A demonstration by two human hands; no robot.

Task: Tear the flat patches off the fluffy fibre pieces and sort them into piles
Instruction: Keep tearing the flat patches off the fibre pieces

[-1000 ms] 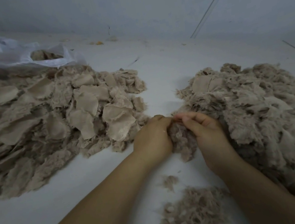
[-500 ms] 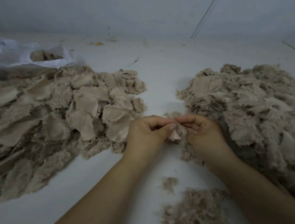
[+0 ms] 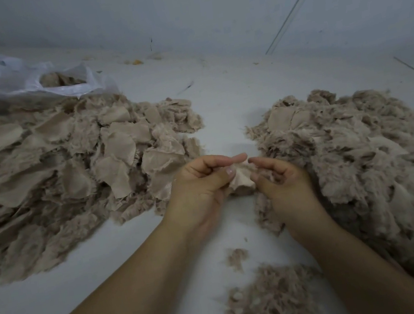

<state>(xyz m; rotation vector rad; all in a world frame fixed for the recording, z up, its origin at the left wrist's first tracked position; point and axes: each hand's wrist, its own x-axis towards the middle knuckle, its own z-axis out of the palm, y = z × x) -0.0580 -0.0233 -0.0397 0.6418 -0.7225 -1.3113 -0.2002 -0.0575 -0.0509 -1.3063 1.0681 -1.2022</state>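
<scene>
Mid-surface, between two heaps: left hand (image 3: 199, 185) pinching flat patch (image 3: 241, 180), right hand (image 3: 278, 178) gripping fluffy piece (image 3: 256, 169). Best gripped close to the seam, pulled apart steadily, sideways.

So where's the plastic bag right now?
Head view, far upper left: the plastic bag lies behind the pile of flat patches, near the wall.

Two bare forearms, no sleeves (short, pale nails on fingers (image 3: 230, 171)).

One head-worn wide-angle view looks forward and down, close over the hands (image 3: 239, 178) and floor (image 3: 219, 105).
</scene>
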